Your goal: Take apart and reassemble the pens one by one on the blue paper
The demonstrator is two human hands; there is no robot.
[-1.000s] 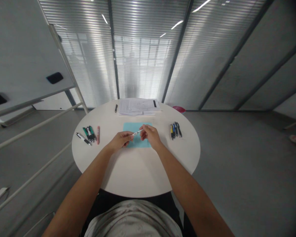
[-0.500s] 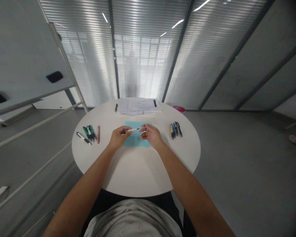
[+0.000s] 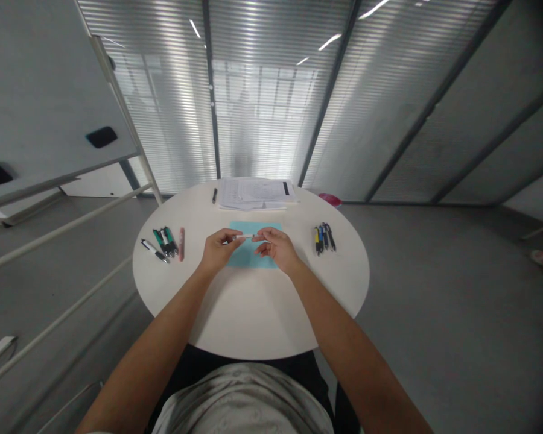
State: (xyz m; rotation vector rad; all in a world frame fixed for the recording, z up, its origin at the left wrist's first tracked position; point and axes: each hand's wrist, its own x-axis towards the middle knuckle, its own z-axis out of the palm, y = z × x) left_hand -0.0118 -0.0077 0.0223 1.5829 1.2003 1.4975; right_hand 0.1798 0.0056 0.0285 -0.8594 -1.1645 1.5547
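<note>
Room: an office corner with a glass partition (image 3: 262, 90) behind slatted blinds, a whiteboard (image 3: 49, 78) on a metal stand at the left, and a grey floor (image 3: 434, 301) under everything.

Table: a round white table (image 3: 253, 319) in front of the person, with a stack of printed papers (image 3: 256, 193) at the far edge and a small black pen (image 3: 214, 195) just left of the stack.

Left hand: the left hand (image 3: 218, 250) sits over the left edge of a turquoise sheet (image 3: 242, 260), its fingers curled around one end of a white pen (image 3: 243, 236).

Right hand: the right hand (image 3: 278, 248) sits over the sheet's right edge, thumb and index finger pinching the pen's other end, the remaining fingers loosely curled.

White pen: level, held between both hands above the far part of the sheet; whether it touches the sheet cannot be told.

Left group: a cluster of green, black and white pens (image 3: 165, 241) lies beside a pink marker (image 3: 181, 244).

Right group: yellow, blue and black pens (image 3: 324, 238) lie side by side, well apart from the hands.
</note>
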